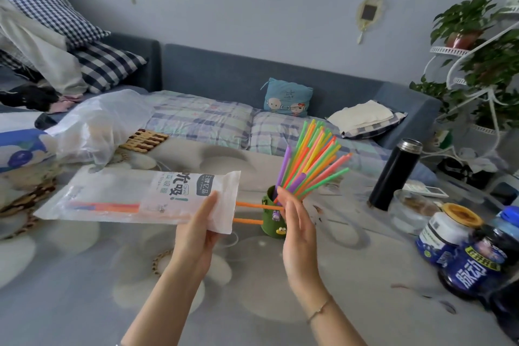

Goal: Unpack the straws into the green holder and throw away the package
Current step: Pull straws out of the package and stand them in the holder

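Note:
My left hand point(200, 230) grips the open end of a white plastic straw package point(140, 199), held level above the table. A few orange straws point(248, 213) stick out of its mouth toward the green holder point(270, 216). A fanned bunch of coloured straws point(311, 160) stands in that holder, leaning right. My right hand point(296, 222) is flat, fingers together, right beside the holder and the base of the bunch. Whether it touches the straws I cannot tell. The hand hides part of the holder.
A black thermos point(395, 174) stands to the right. Near it are a glass dish point(412, 211) and several jars and bottles point(460, 250) at the right edge. A clear plastic bag point(98, 126) and wooden trivet point(144, 140) lie far left. A sofa point(252, 78) runs behind the table.

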Demonstrator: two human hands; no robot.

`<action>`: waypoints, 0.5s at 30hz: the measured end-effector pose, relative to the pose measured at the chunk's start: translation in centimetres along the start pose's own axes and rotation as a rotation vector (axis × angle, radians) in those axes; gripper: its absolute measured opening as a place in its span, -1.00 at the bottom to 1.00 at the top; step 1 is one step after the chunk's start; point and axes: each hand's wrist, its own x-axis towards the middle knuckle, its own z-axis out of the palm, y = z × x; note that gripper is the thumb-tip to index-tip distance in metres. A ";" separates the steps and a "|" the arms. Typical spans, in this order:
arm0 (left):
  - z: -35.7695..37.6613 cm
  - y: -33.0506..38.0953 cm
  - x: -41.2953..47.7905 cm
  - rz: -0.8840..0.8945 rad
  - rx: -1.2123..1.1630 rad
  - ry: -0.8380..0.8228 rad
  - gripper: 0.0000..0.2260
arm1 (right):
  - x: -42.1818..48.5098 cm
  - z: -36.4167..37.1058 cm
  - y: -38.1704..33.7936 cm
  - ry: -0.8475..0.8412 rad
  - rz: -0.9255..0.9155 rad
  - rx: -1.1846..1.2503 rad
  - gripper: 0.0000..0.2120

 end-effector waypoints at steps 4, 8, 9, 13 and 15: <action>0.4 -0.1 -0.8 0.091 0.291 0.021 -0.74 | -0.2 1.4 0.8 0.025 0.460 0.464 -0.72; 1.0 0.0 -1.6 0.316 0.613 -0.029 -0.81 | -1.1 2.2 1.6 0.128 0.805 0.860 -0.68; 1.2 0.0 -1.8 0.338 0.686 -0.054 -0.79 | -1.4 2.5 1.9 0.164 0.864 0.901 -0.66; 1.4 0.1 -2.3 0.329 0.959 -0.081 -0.78 | -2.3 3.9 2.4 0.240 0.972 0.984 -0.68; 1.3 0.3 -2.3 0.330 1.043 -0.097 -0.76 | -2.5 4.1 2.3 0.261 0.999 0.983 -0.70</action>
